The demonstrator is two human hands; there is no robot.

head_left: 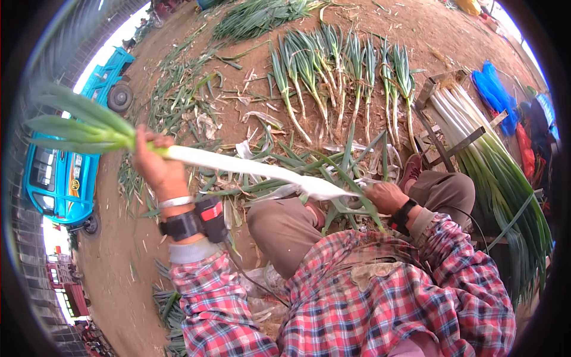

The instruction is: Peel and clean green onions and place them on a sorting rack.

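Note:
A long green onion [238, 165] with a thick white stalk stretches across in front of me, its leafy green top to the left. My left hand [156, 166] is closed around it where the white turns green. The leaf tips beyond that hand are blurred. At the other end, on the right, my right hand [385, 197] is closed with its fingers at a thin whitish outer layer [333, 189] that trails off the stalk. The exact hold of the right fingertips is partly hidden. Stripped leaves [262, 187] lie on the ground beneath the onion.
Several unpeeled green onions [321, 77] lie in a row ahead. A frame [437, 143] at the right holds a stack of cleaned onions [476, 137]. A leafy pile [256, 21] lies far off. A blue vehicle [65, 184] stands at the left, and blue netting [496, 95] at the far right.

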